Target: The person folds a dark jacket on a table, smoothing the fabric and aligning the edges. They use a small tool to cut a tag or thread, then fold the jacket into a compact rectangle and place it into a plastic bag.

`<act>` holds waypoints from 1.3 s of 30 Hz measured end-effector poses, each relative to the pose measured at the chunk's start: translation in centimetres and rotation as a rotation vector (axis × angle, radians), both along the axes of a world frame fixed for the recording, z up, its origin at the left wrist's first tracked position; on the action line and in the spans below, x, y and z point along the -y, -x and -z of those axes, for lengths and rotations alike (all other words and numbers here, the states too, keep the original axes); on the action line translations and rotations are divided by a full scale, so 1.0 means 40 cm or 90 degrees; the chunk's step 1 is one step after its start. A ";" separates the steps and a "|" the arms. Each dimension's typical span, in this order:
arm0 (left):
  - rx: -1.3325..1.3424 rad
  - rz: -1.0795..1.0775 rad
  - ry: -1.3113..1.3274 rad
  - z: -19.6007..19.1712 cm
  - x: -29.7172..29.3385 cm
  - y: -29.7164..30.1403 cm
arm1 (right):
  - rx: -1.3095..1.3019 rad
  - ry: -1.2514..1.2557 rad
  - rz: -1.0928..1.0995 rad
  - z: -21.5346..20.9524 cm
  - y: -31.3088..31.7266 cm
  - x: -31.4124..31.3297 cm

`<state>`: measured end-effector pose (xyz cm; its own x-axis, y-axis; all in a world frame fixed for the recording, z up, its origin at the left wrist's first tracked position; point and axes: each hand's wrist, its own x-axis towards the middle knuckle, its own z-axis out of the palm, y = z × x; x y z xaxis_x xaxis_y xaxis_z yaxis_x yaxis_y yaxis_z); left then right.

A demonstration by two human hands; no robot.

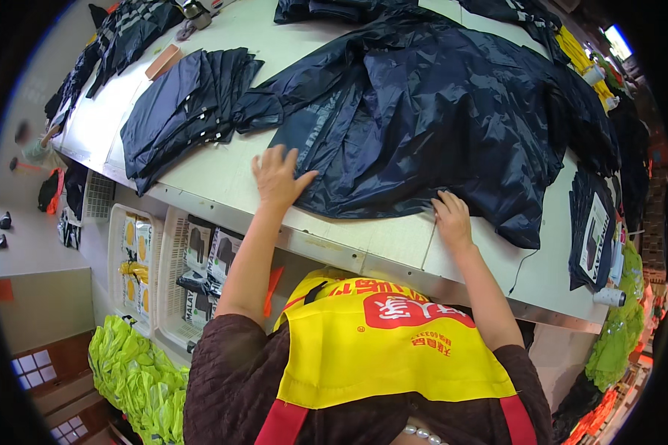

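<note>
A dark navy, shiny rain jacket (438,111) lies spread and wrinkled across the white table, its hem toward me. My left hand (276,178) rests at the garment's lower left, fingers spread, thumb touching the fabric beside the front edge. At the hem, right of the middle, my right hand (452,218) lies with its fingertips against the cloth; the fingers look slightly bent and apart. Under the jacket's left front, a dark panel with a grey strip (319,130) shows. One sleeve (263,111) reaches left to a stack of folded dark garments (185,111).
Below the table's metal edge (334,251) stand white baskets (169,256) holding packaged garments. Lime-yellow garments (137,374) are heaped at lower left. A dark packaged stack (592,230) and a small cylinder (609,297) sit at the table's right end. A brownish block (164,61) lies far left.
</note>
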<state>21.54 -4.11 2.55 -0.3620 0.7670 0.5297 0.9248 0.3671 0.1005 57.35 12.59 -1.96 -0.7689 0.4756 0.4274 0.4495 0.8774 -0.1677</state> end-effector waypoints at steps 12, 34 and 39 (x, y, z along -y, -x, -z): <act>0.938 -0.094 -0.209 0.135 0.055 0.317 | 0.037 0.018 0.163 -0.091 -0.387 -0.036; 0.220 -0.013 0.243 0.091 -0.135 0.082 | -0.099 0.293 0.105 0.047 0.154 -0.227; 0.278 0.116 0.013 0.158 -0.107 0.141 | -0.236 0.449 0.127 0.015 0.111 -0.221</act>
<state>15.89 0.16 -3.79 -0.4069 0.8471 0.3419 0.8466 0.2091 0.4895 52.90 21.44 -2.55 -0.5088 0.8404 0.1866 0.3934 0.4198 -0.8179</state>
